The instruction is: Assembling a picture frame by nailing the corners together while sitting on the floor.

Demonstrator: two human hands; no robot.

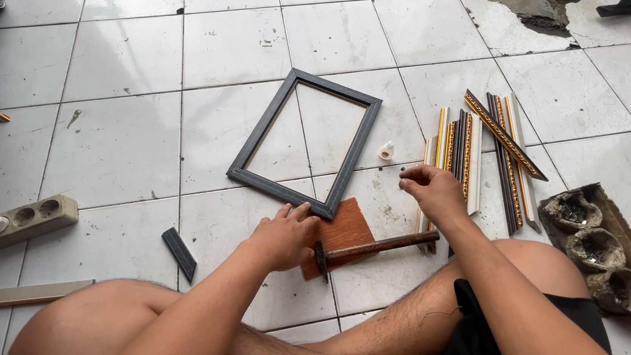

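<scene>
Left hand lies flat, fingers spread, touching the near corner of the dark rectangular picture frame lying on the white tiled floor, that corner resting on a brown board. Right hand has fingertips pinched together, maybe on something too small to tell, just above a wooden-handled hammer lying across the board. Frame moulding strips lie just right of the hand, a power strip far left.

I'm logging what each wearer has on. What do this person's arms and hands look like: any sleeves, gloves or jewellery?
Both forearms are bare, with no sleeves reaching into view. The left hand and the right hand wear no gloves, and no rings, watch or bracelets show on the fingers or wrists. The arms carry visible hair. The only clothing in view is a pair of black shorts.
</scene>
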